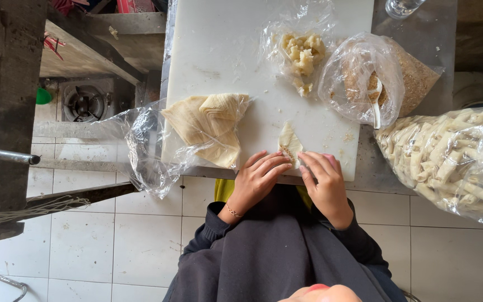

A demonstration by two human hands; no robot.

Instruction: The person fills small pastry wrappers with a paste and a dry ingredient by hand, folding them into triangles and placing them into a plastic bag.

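A thin pale pastry wrapper [289, 142] lies on the near edge of the white cutting board [219, 50], with a brownish filling at its near end. My left hand [255, 182] and my right hand [324, 180] press their fingertips on that near end, rolling or folding it. A stack of folded triangular wrappers [208, 126] sits on an opened clear plastic bag [141, 148] left of my hands.
A clear bag of mashed yellowish filling [303, 53] and a bag of brown crumbs [406, 75] with a white spoon [375, 100] lie on the board's far right. A big bag of rolled pastries [454, 156] rests at right. A gas burner [85, 103] sits left.
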